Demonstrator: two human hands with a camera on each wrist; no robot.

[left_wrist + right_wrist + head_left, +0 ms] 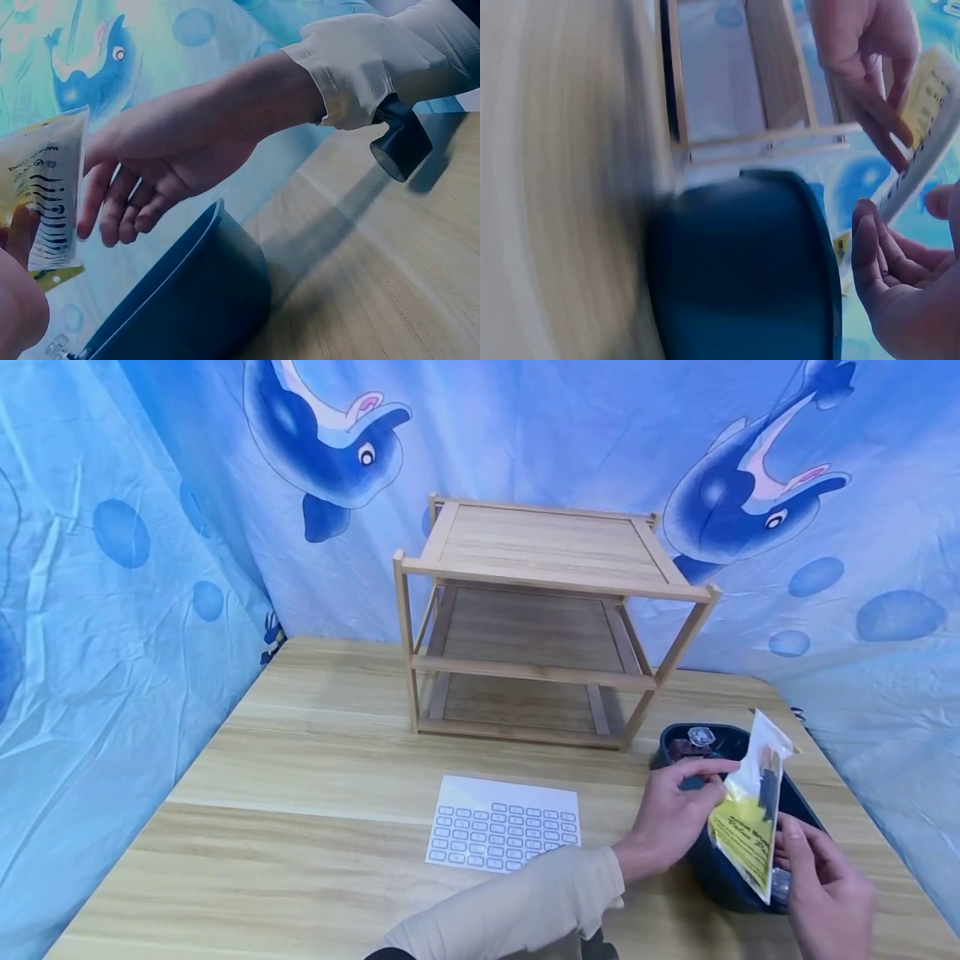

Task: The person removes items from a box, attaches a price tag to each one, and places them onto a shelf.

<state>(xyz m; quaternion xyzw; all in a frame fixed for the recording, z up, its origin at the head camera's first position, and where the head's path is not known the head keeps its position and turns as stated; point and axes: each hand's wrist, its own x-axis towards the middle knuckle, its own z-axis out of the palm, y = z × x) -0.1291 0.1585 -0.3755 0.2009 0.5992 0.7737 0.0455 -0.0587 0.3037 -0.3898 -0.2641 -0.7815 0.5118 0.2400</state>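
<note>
A flat white and yellow plastic packet (741, 835), printed with "Value" and dark shapes, is held tilted over a dark blue-green bin (716, 881). My left hand (670, 810) pinches its left edge with thumb and forefinger. My right hand (834, 885) grips the lower right edge; in the right wrist view the right hand (915, 300) has its fingers bent under the packet (919, 157). From the left wrist, a left fingertip shows on the packet (52, 187), with the right hand (176, 172) behind it. Part of the bin's contents is hidden.
A three-tier wooden rack (536, 547) stands at the back of the wooden table (300, 735). A white sheet (502, 827) printed with rows of small boxes lies left of the bin. Inside the bin, dark-red and clear wrapped items (693, 743) show. Blue dolphin-print curtains surround the table.
</note>
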